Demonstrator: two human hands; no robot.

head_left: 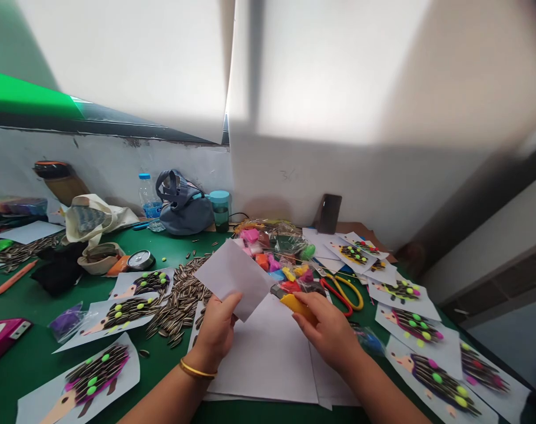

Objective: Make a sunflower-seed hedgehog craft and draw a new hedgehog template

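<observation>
My left hand [217,327], a gold bangle at its wrist, pinches the lower edge of a small white sheet of paper [232,275] held up at a tilt. In my right hand [327,327] is a yellow utility knife [300,307], its dark tip pointing left, close to the right corner of that sheet. Whether the blade touches the paper I cannot tell. Beneath both hands lies a stack of larger white paper [268,359] on the green table. A pile of striped sunflower seeds [184,294] spreads left of the stack, partly hidden behind the raised sheet.
Hedgehog pictures made with seeds [95,377] lie at left, and more hedgehog cards [440,377] at right. Behind the stack are colourful clay packets [268,259] and red-yellow scissors [350,294]. A phone [330,214], blue bag [186,209] and cup [219,211] stand by the wall.
</observation>
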